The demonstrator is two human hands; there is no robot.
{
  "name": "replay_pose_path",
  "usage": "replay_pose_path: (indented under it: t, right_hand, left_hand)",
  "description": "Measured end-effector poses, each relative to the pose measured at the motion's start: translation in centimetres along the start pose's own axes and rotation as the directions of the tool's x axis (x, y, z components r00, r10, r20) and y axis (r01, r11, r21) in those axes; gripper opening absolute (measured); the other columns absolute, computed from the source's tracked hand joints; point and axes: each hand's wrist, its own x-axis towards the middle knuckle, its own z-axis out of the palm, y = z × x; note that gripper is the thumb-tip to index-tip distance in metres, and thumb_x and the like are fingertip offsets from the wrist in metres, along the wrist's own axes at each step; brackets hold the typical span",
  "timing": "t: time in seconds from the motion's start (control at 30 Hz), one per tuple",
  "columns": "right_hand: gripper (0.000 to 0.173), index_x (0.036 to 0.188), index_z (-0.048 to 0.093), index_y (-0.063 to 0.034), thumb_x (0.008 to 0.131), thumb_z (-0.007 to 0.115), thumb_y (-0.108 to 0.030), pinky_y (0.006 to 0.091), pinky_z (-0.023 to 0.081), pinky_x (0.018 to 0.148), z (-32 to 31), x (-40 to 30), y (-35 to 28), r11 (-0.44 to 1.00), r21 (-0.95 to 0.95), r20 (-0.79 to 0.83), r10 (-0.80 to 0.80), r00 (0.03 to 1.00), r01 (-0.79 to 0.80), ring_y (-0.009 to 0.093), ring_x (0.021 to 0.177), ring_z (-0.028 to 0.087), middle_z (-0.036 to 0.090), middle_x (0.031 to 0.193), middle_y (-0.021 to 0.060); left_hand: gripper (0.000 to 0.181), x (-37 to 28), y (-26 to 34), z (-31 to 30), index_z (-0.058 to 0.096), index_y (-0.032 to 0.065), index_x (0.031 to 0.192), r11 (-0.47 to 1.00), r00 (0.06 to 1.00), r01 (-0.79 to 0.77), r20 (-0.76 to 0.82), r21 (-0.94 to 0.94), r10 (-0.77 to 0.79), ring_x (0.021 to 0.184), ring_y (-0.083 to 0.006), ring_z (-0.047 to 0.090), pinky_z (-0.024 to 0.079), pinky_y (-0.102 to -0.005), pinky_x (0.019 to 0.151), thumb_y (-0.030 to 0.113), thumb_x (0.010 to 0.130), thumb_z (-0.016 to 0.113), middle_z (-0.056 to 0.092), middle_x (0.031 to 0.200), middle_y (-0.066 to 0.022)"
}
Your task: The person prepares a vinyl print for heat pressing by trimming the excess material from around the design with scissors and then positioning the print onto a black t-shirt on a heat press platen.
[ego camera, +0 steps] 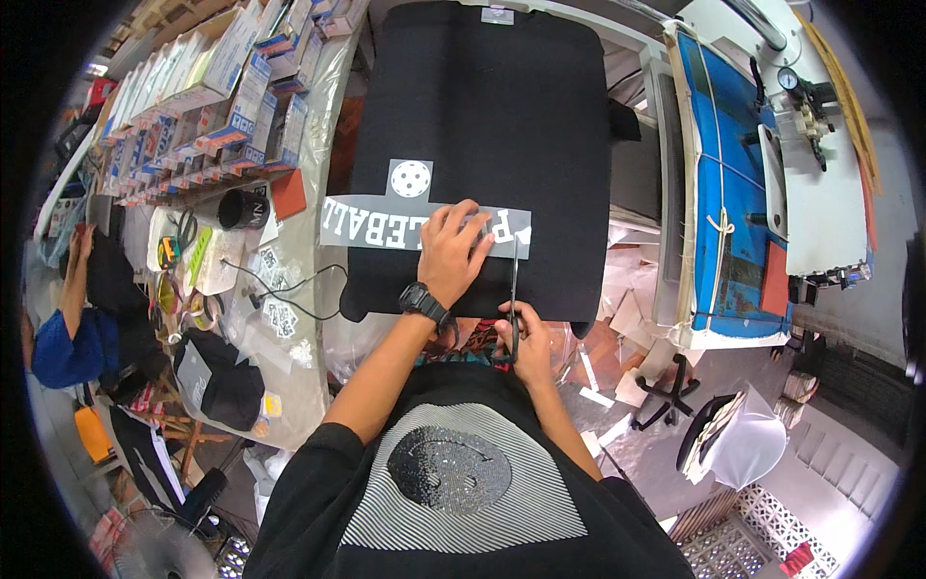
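Observation:
A black T-shirt [506, 108] lies spread over a board in front of me. Across its lower part rests a translucent transfer film [405, 206] bearing white block letters, with a white dotted ball on its raised tab. The film's left end reaches past the shirt's edge. My left hand [452, 257], a black watch on its wrist, lies on the film with fingers spread and covers some letters. In my right hand [529, 340] are dark-handled scissors [515, 279], their blades pointing away from me and their tips over the film's right end.
To the left, a plastic-covered table [300, 391] carries cardboard boxes [239, 108], a black mug [242, 210], a cable and a black cap [231, 383]. Another person's arm [72, 282] shows at far left. Blue-padded equipment [731, 181] stands right; paper scraps [636, 318] litter the floor.

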Motion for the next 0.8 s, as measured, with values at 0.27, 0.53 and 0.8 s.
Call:
replay_pose_path:
  t: [0.27,0.53,0.8]
  right_hand:
    - [0.04,0.114,0.058,0.0007,0.093,0.076,-0.028,0.0211,0.047,0.05,0.28,-0.16,0.34,0.999,-0.019,-0.003,-0.048,0.999,0.048,0.005,0.056,0.056,0.061,0.071,-0.0012]
    - [0.038,0.115,0.06,-0.0005,0.096,0.073,-0.031,0.021,0.046,0.049,0.81,-0.33,-0.29,0.995,-0.088,-0.033,-0.039,0.999,0.036,0.005,0.056,0.055,0.057,0.068,-0.0012]
    - [0.038,0.111,0.06,0.0001,0.093,0.076,-0.03,0.0205,0.043,0.045,0.73,-0.5,0.15,0.995,-0.094,-0.064,-0.046,0.997,0.04,0.004,0.052,0.054,0.059,0.066,-0.0018]
  left_hand:
    - [0.029,-0.1,0.13,-0.18,0.069,0.011,0.117,0.999,1.0,0.02,0.001,-0.031,-0.02,0.12,-0.0301,0.051,0.041,-0.0467,0.099,0.024,0.091,0.069,0.059,0.129,-0.0051]
    - [0.029,-0.25,-0.38,0.15,0.069,0.0117,0.116,1.0,1.0,0.004,-0.005,-0.029,-0.004,0.12,-0.0305,0.051,0.04,-0.0479,0.098,0.026,0.091,0.07,0.059,0.129,-0.0054]
    - [0.03,-0.21,-0.24,-0.04,0.069,0.0119,0.117,1.0,1.0,0.001,0.0,-0.029,-0.001,0.12,-0.0311,0.051,0.04,-0.0482,0.1,0.028,0.091,0.07,0.059,0.129,-0.0057]
